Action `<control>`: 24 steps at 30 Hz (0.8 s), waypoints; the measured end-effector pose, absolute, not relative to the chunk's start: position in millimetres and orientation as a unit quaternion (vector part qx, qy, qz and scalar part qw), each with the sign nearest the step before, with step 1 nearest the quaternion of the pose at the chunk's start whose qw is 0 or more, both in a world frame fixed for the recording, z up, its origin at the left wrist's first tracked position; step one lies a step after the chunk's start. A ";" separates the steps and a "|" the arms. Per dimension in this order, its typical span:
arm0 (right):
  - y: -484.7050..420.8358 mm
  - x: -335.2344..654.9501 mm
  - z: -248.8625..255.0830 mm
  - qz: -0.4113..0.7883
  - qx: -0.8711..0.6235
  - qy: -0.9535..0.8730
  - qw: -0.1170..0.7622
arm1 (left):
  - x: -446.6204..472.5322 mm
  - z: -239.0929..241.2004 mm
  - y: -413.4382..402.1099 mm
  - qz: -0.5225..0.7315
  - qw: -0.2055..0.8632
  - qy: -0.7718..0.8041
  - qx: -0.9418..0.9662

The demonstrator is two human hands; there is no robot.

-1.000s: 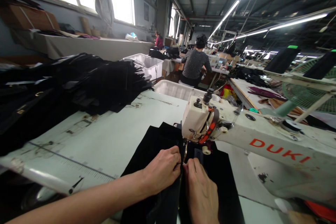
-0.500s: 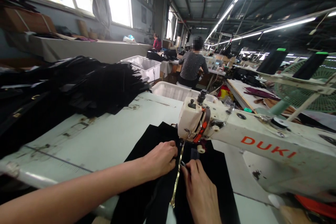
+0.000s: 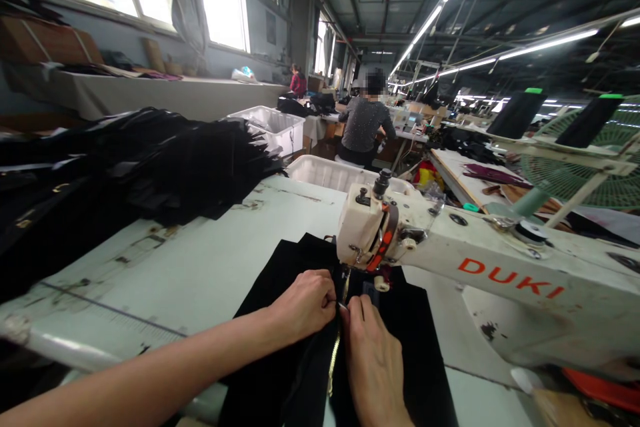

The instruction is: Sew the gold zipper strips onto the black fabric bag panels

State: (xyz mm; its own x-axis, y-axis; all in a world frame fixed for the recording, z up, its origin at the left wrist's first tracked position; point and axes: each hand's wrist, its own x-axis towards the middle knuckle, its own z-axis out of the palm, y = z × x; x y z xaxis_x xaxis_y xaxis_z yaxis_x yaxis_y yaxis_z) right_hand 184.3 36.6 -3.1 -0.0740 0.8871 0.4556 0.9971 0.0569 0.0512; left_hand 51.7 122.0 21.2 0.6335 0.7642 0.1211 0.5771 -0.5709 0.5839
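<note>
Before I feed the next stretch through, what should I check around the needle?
1. Left hand gripping the black fabric at the zipper edge: ok.
2. Right hand resting on the fabric, fingertips at the gold zipper: ok.
3. Fabric lying flat under the DUKI sewing machine head: ok.
4. Fingers clear of the needle: cannot tell, the needle is hidden.
5. Pile of black pieces apart from the work: ok.
</note>
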 end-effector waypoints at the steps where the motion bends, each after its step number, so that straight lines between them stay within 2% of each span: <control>1: 37.0 184.2 -3.2 -0.186 -0.663 -0.709 0.151 | 51.8 21.2 121.2 0.185 0.255 0.386 0.867; 6: 40.5 189.1 -7.6 -0.219 -0.623 -0.734 0.155 | 52.6 24.0 118.0 0.177 0.256 0.371 0.875; 12: 38.3 198.4 -13.6 -0.311 -0.534 -0.747 0.245 | 50.7 33.9 143.1 0.155 0.266 0.381 0.872; 14: 36.7 197.8 -11.0 -0.278 -0.556 -0.748 0.232 | 48.6 34.9 149.1 0.140 0.273 0.379 0.873; 19: 36.5 195.7 -2.7 -0.093 -0.658 -0.721 0.197 | 47.7 31.0 140.1 0.133 0.267 0.371 0.879; 24: 42.0 194.8 -1.0 -0.092 -0.687 -0.691 0.205 | 52.7 24.6 134.4 0.160 0.260 0.394 0.867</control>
